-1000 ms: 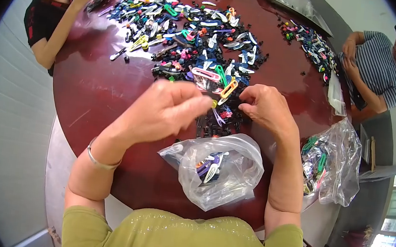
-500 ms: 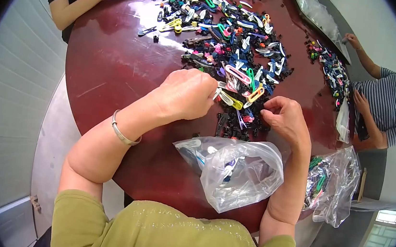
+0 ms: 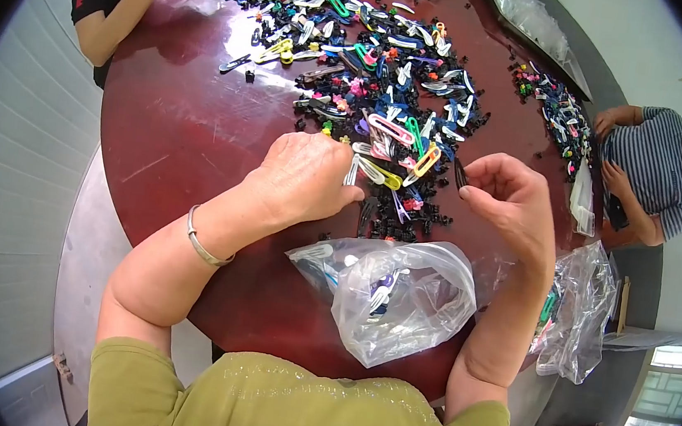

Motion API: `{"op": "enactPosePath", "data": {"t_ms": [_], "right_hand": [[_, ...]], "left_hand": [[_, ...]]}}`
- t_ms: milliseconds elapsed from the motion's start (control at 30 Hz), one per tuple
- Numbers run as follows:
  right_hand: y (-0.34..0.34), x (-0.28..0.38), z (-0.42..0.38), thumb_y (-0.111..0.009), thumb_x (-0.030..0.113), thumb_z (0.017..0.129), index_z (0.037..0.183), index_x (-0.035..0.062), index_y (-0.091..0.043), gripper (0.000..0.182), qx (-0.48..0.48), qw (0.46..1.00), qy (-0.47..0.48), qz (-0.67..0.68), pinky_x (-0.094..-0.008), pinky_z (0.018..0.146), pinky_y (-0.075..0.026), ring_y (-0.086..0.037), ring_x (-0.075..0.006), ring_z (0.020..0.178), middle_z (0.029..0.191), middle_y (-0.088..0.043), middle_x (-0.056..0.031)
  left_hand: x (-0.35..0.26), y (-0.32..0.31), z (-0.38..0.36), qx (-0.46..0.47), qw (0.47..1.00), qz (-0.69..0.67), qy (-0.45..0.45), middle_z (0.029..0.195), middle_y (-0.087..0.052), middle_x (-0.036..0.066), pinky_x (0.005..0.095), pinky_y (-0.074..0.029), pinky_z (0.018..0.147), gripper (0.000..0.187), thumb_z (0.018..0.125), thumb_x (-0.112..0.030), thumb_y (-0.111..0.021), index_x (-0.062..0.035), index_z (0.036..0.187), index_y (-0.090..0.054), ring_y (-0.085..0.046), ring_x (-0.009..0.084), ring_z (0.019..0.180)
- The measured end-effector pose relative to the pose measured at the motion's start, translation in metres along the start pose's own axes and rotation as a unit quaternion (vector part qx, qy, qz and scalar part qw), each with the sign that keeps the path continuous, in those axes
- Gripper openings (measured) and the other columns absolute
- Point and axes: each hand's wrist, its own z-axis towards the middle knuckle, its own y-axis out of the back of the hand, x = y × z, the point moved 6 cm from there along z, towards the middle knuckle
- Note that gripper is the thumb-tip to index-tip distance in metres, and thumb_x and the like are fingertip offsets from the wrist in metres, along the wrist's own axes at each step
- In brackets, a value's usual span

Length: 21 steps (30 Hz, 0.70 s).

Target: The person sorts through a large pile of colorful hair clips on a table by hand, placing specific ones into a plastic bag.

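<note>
My left hand [image 3: 303, 177], with a bangle on its wrist, is closed at the near left edge of a pile of hair clips [image 3: 401, 78]. A white snap hair clip [image 3: 352, 169] stands between its fingers and thumb. To the right of the pile, my right hand [image 3: 513, 199] pinches a slim dark hair clip [image 3: 460, 174] above the table. Between the hands lie a yellow-and-white clip [image 3: 382, 174], an orange clip [image 3: 427, 161] and a pink clip [image 3: 391, 129]. Nearer my body, an open clear plastic bag [image 3: 397, 310] holds several clips.
The round dark-red table [image 3: 175, 129] carries another clip pile [image 3: 563, 116] at the right, beside a person in a striped shirt [image 3: 655, 154]. A second bag [image 3: 576, 313] of clips is by my right forearm. Another person's arm [image 3: 133, 12] reaches in at far left.
My right hand has lifted away from the pile to the right, with a dark clip now showing in its fingers. My left thumb has stretched out. The whole view has shifted slightly.
</note>
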Motion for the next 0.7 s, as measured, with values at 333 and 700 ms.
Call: {"op": "enactPosePath", "data": {"t_ms": [333, 700], "right_hand": [[-0.026, 0.061, -0.034, -0.077, -0.007, 0.069, 0.087, -0.0026, -0.073, 0.019, 0.172, 0.965, 0.196, 0.033, -0.0188, 0.060, -0.041, -0.058, -0.0060, 0.070, 0.084, -0.067, -0.0058], [-0.056, 0.004, 0.005, -0.071, 0.000, 0.082, 0.101, 0.0004, -0.071, 0.019, 0.059, 0.987, 0.139, -0.054, -0.0230, 0.059, -0.045, -0.054, -0.0064, 0.064, 0.085, -0.063, -0.0040]], "left_hand": [[0.004, -0.011, 0.004, -0.009, 0.999, -0.043, 0.014, 0.071, -0.066, 0.018, 0.0472, -0.051, 0.066, 0.025, 0.076, -0.025, -0.074, -0.0030, 0.072, -0.063, -0.066, 0.0380, 0.072], [-0.003, -0.003, 0.005, -0.014, 0.995, -0.097, -0.029, 0.067, -0.063, 0.020, 0.0476, -0.049, 0.061, 0.012, 0.075, -0.014, -0.060, -0.0020, 0.073, -0.063, -0.063, 0.0398, 0.066]]}}
